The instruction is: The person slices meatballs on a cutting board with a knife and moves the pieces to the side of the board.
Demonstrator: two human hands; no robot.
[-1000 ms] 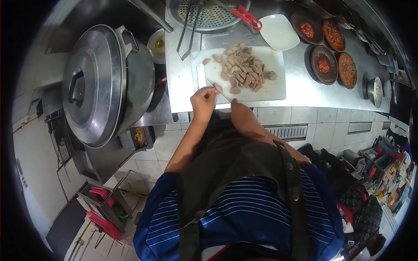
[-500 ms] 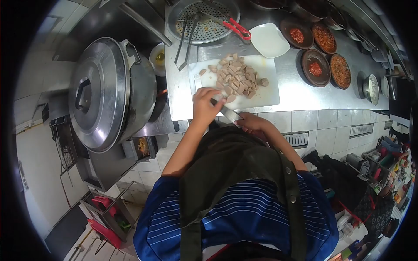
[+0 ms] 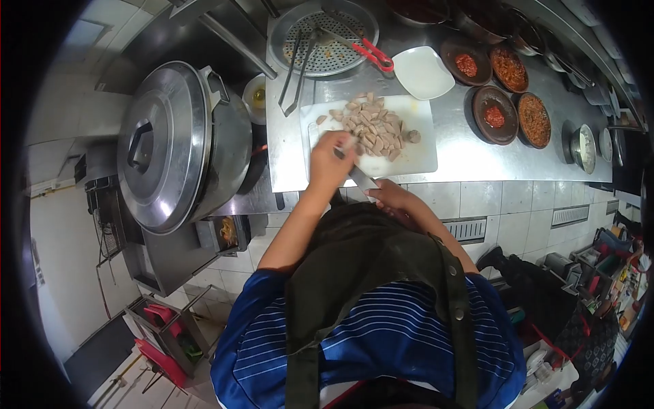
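Observation:
My right hand (image 3: 393, 195) is closed at the near end of a knife (image 3: 363, 178), just off the counter's front edge. The blade slants up and left toward my left hand (image 3: 330, 161), which is curled over its far end, blurred by motion. A pale bit shows at the left fingertips, too smeared to name. Beyond the hands, a white cutting board (image 3: 421, 160) bears a heap of cut, pinkish-brown sausage-like slices (image 3: 373, 125). One thicker round piece (image 3: 413, 136) sits at the heap's right side.
Left stands a large lidded pot (image 3: 167, 146). Behind the board are a perforated metal tray (image 3: 276, 48), red-handled tongs (image 3: 381, 61) and a white plate (image 3: 424, 71). Brown bowls (image 3: 495, 116) of red food stand to the right. The counter edge (image 3: 477, 182) runs before me.
My left hand has curled in more and moved slightly at the knife's far end. My right hand keeps its grip. The whole view has shifted slightly.

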